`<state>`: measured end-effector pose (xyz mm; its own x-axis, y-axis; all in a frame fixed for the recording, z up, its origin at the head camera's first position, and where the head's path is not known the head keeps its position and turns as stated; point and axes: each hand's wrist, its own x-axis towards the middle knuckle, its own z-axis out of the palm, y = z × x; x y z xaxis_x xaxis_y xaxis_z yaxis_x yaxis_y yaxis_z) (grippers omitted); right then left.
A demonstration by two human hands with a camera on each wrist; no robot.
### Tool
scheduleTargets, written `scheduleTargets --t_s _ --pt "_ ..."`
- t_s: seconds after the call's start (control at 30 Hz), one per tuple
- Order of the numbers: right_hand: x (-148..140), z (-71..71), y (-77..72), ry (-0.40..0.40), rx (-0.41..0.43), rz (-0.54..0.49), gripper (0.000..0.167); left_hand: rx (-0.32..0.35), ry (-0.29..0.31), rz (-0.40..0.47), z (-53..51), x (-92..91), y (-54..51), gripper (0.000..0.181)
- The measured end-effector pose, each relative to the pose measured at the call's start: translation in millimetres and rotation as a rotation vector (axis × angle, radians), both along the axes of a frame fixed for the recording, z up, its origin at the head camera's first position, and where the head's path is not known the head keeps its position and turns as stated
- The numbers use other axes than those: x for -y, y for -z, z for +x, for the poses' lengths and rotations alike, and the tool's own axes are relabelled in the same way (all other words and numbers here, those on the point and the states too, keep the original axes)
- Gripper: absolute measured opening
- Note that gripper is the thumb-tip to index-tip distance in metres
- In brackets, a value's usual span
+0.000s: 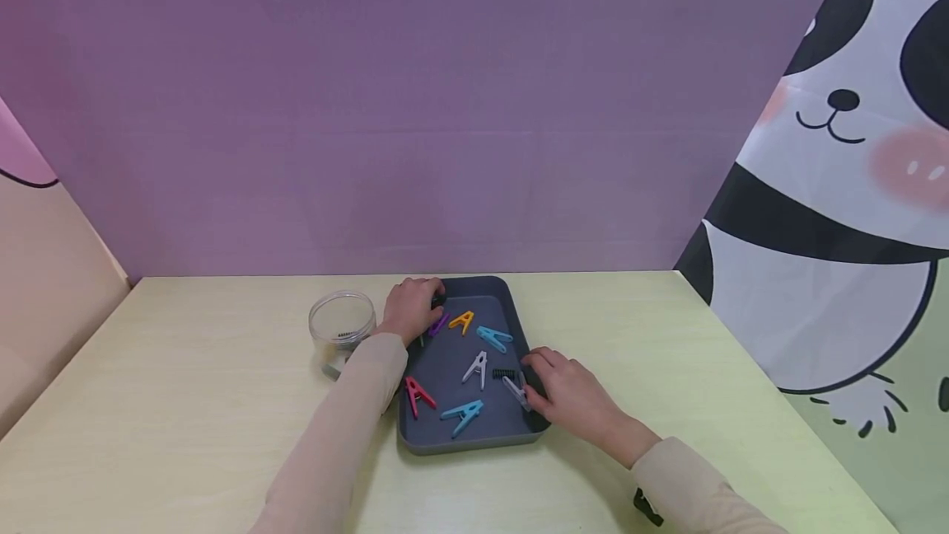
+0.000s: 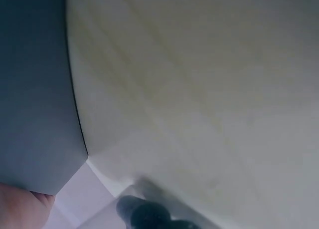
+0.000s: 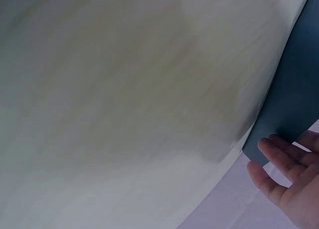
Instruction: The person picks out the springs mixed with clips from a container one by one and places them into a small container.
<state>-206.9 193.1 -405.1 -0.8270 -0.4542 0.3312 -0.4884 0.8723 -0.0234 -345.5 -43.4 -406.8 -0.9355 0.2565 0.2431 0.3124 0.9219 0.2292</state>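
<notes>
A dark grey rectangular tray (image 1: 445, 433) lies on the table with several clothespins in it. My left hand (image 1: 409, 309) grips its far left side, fingers bent over the rim beside a purple clothespin (image 1: 438, 325). On the right side, my right hand (image 1: 574, 394) holds the rim close to a grey clothespin (image 1: 516, 391) and a small black ridged piece (image 1: 503, 373). Elsewhere in the tray lie an orange clothespin (image 1: 462, 321), a white clothespin (image 1: 476, 369), a red clothespin (image 1: 418, 395) and a blue clothespin (image 1: 464, 414). In the right wrist view, fingers touch the tray's outer wall (image 3: 294, 84).
Left of the tray stands a clear round jar (image 1: 343, 321) with dark pieces inside, close to my left forearm. The pale wooden table (image 1: 185, 402) meets a purple cloth backdrop (image 1: 415, 105). A panda-print cloth (image 1: 830, 213) hangs at the right.
</notes>
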Motion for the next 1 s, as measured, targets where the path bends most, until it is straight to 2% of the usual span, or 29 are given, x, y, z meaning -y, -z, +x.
scheduleTargets --t_s 1.0 --pt "0.3 -0.2 0.0 -0.004 0.003 0.004 0.031 0.002 -0.021 -0.074 -2.3 -1.5 -0.2 0.028"
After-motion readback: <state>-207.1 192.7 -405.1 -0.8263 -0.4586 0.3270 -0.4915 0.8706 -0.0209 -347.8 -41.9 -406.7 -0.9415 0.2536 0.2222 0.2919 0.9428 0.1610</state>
